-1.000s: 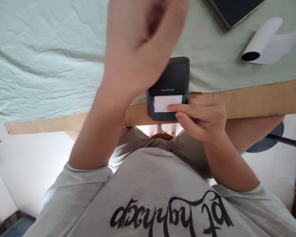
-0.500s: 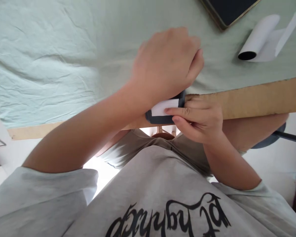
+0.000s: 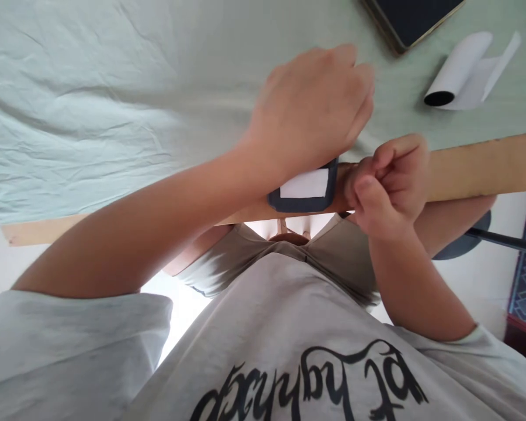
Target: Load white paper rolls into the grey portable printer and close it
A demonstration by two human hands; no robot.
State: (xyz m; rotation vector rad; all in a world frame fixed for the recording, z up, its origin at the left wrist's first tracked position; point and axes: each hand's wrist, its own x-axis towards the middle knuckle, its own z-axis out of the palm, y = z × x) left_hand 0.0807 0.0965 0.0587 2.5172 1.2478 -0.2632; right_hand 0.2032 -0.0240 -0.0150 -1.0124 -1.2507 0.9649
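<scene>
A dark, round-cornered object (image 3: 302,204) with a white rectangle (image 3: 304,183) on its face sits at the table's near edge; its far part is hidden beneath my left wrist. My left hand (image 3: 315,99) is over the cloth just beyond it, back up and fingers curled downward, so whatever they hold is out of sight. To the right of the dark object, my right hand (image 3: 392,184) is closed with curled fingers and bent thumb, slightly blurred. I cannot make out anything in it. It is apart from the white rectangle.
A pale green, wrinkled cloth (image 3: 114,105) covers the table, whose wooden edge (image 3: 477,166) runs across in front of me. At the upper right lie a partly unrolled white roll (image 3: 460,67) with a dark end and a flat black object (image 3: 409,20). My legs are under the edge.
My right hand has lifted its extended forefinger off the white rectangle, moved right and curled closed. My left hand and the dark object appear slightly further right.
</scene>
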